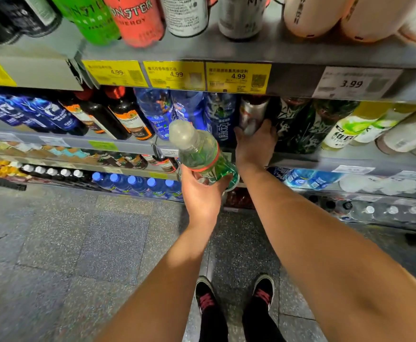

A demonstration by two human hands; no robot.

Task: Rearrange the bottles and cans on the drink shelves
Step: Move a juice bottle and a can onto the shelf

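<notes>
Gripping silver bottle (pixel 252 114) at 12 o'clock, your right hand (pixel 256 144) fingers wrapped; left hand (pixel 202 191) clasps green bottle (pixel 202 154); slot green beside dark-green bottles (pixel 298 127) at 1 o'clock

Both bare forearms are extended forward and apart. The left hand (pixel 202 191) is cupped palm-up, fingers curled closed around what is gripped. The right hand (pixel 255 144) is reached farther ahead, back upward, wrist straight, its fingers wrapped closed on something and mostly hidden.
</notes>
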